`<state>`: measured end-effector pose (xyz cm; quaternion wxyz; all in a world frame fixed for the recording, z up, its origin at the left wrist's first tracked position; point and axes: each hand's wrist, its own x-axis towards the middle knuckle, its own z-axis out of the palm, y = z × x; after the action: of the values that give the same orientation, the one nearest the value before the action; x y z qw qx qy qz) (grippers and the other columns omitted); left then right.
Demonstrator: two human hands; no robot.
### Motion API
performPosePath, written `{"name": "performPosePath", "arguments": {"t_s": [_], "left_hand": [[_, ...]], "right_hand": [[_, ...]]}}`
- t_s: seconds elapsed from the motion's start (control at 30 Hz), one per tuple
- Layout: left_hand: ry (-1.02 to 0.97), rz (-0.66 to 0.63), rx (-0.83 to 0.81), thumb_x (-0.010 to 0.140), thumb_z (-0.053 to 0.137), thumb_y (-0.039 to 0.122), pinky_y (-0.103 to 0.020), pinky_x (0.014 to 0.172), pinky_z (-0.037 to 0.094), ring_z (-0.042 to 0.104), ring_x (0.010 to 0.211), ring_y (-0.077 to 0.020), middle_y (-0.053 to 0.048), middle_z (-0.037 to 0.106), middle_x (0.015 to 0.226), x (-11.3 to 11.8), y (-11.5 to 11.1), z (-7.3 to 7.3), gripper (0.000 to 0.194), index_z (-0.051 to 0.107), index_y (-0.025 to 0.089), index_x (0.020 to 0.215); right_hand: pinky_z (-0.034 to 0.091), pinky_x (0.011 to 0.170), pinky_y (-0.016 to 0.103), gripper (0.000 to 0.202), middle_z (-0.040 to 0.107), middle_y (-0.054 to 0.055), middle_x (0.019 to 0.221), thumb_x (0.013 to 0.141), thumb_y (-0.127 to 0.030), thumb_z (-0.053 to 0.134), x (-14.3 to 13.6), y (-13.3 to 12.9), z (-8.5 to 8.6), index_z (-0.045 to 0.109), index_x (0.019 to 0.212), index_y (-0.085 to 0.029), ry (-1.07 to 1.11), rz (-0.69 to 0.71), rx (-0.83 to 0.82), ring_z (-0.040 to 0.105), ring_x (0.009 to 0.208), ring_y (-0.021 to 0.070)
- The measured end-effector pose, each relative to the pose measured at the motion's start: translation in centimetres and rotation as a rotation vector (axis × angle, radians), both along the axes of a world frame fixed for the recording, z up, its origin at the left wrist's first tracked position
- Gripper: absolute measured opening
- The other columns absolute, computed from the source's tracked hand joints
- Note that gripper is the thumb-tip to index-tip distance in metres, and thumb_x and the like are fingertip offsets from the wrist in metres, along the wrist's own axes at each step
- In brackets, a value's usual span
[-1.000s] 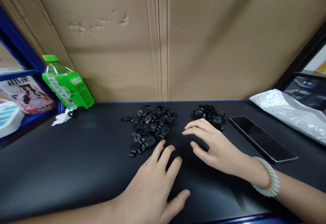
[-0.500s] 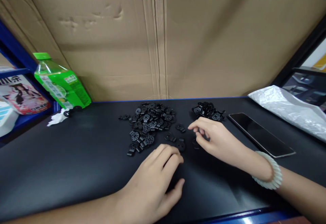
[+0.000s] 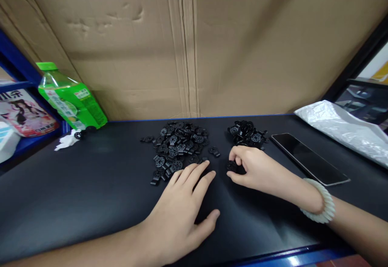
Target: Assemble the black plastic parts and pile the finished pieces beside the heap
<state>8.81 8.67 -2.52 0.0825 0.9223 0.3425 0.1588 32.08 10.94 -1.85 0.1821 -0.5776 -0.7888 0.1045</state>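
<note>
My right hand point(image 3: 257, 168) has thumb and forefinger closed around a small black plastic part point(image 3: 231, 166) with a round holed disc, low over the table. My left hand point(image 3: 184, 206) is open, fingers spread and palm down. Its fingertips reach the front right edge of a large pile of similar black parts point(image 3: 178, 141) and cover some of them. One loose black part point(image 3: 214, 151) lies between the two hands, farther back. Behind my right hand sits a smaller heap of black parts point(image 3: 247, 132).
A black phone point(image 3: 306, 155) and a silver plastic bag point(image 3: 339, 121) lie on the black table point(image 3: 91, 194) at right. At back left are a green bottle point(image 3: 72, 99) and a crumpled white tissue point(image 3: 67, 140). A cardboard wall point(image 3: 136, 64) closes off the back.
My right hand's fingers have lowered and closed on a black part. My left hand's fingers have stretched forward to the loose parts by the large pile.
</note>
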Motion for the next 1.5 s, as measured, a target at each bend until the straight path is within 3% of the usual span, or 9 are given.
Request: {"name": "performPosePath", "arguments": {"t_s": [0.1, 0.3, 0.5, 0.7, 0.83, 0.97, 1.1, 1.33, 1.5], "left_hand": [[-0.199, -0.033, -0.083, 0.084, 0.058, 0.018, -0.047, 0.103, 0.045, 0.049, 0.124, -0.0282, -0.011, 0.053, 0.135, 0.0, -0.3, 0.0, 0.046, 0.049, 0.021, 0.129], [-0.645, 0.114, -0.424, 0.082, 0.062, 0.017, -0.024, 0.062, 0.059, 0.067, 0.070, -0.0135, 0.000, 0.064, 0.087, 0.8, -0.6, 0.0, 0.021, 0.056, 0.020, 0.102], [-0.766, 0.104, -0.472, 0.071, 0.075, 0.013, -0.024, 0.067, 0.060, 0.068, 0.073, -0.0142, 0.001, 0.065, 0.083, 1.4, -0.7, -0.2, 0.021, 0.061, 0.018, 0.086], [-0.777, 0.057, -0.479, 0.077, 0.070, 0.010, -0.022, 0.069, 0.058, 0.066, 0.077, -0.0138, 0.001, 0.066, 0.085, 1.3, -0.8, -0.2, 0.015, 0.063, 0.019, 0.087], [-0.798, 0.015, -0.492, 0.078, 0.068, 0.008, -0.023, 0.073, 0.057, 0.065, 0.084, -0.0143, 0.000, 0.065, 0.093, 1.2, -0.5, 0.0, 0.019, 0.062, 0.021, 0.091], [-0.772, 0.024, -0.460, 0.078, 0.069, 0.009, -0.024, 0.078, 0.055, 0.066, 0.085, -0.0145, 0.001, 0.067, 0.091, 1.0, -0.2, 0.0, 0.021, 0.063, 0.022, 0.093], [-0.729, 0.014, -0.447, 0.077, 0.072, 0.013, -0.026, 0.076, 0.054, 0.066, 0.083, -0.0165, -0.001, 0.068, 0.090, 0.7, -0.1, -0.3, 0.018, 0.065, 0.021, 0.092], [-0.770, -0.007, -0.518, 0.080, 0.064, 0.008, -0.027, 0.084, 0.056, 0.067, 0.090, -0.0165, -0.002, 0.068, 0.096, 1.0, -0.2, -0.2, 0.020, 0.066, 0.020, 0.096], [-0.959, 0.106, -0.657, 0.084, 0.057, 0.011, -0.021, 0.074, 0.058, 0.068, 0.087, -0.0142, 0.000, 0.068, 0.094, 1.0, 0.1, 0.3, 0.017, 0.062, 0.022, 0.096]], "right_hand": [[0.035, 0.054, 0.023, 0.020, 0.052, -0.005, 0.066, 0.075, -0.018, 0.061, -0.2, 0.0, 0.1, 0.045, 0.086, -0.021, 0.165, 0.057, -0.085, 0.049, 0.056, 0.0115], [0.032, 0.050, 0.020, 0.025, 0.047, -0.007, 0.062, 0.076, -0.020, 0.064, -1.9, -1.3, 0.6, 0.040, 0.071, -0.021, 0.436, 0.176, -0.198, 0.042, 0.054, 0.0083], [0.031, 0.052, 0.021, 0.031, 0.049, -0.003, 0.068, 0.072, -0.009, 0.061, -3.8, -3.2, 0.0, 0.034, 0.062, -0.020, 0.515, 0.258, -0.109, 0.044, 0.059, 0.0091], [0.032, 0.053, 0.021, 0.029, 0.048, -0.004, 0.068, 0.063, 0.000, 0.058, -4.1, -3.4, -0.2, 0.036, 0.061, -0.020, 0.583, 0.317, -0.126, 0.045, 0.061, 0.0091], [0.044, 0.057, 0.022, 0.024, 0.052, -0.001, 0.083, 0.063, -0.003, 0.054, -3.5, -3.1, 0.3, 0.041, 0.071, -0.021, 0.831, 0.343, -0.433, 0.053, 0.074, 0.0127], [0.057, 0.066, 0.034, 0.027, 0.053, 0.000, 0.097, 0.069, -0.010, 0.054, -2.8, -2.5, 1.0, 0.037, 0.087, -0.023, 1.190, 0.307, -0.808, 0.059, 0.085, 0.0151], [0.056, 0.071, 0.038, 0.027, 0.056, 0.002, 0.094, 0.082, -0.023, 0.056, -2.7, -2.4, 1.1, 0.040, 0.104, -0.020, 1.113, 0.355, -0.981, 0.064, 0.081, 0.0158], [0.050, 0.075, 0.033, 0.032, 0.051, -0.001, 0.088, 0.082, -0.016, 0.045, -3.2, -2.8, 1.0, 0.044, 0.113, -0.019, 1.073, 0.414, -1.016, 0.057, 0.073, 0.0098], [0.049, 0.071, 0.029, 0.043, 0.053, 0.000, 0.094, 0.077, -0.013, 0.049, -2.9, -2.3, 1.1, 0.040, 0.118, -0.021, 1.058, 0.446, -0.935, 0.057, 0.076, 0.0100]]}}
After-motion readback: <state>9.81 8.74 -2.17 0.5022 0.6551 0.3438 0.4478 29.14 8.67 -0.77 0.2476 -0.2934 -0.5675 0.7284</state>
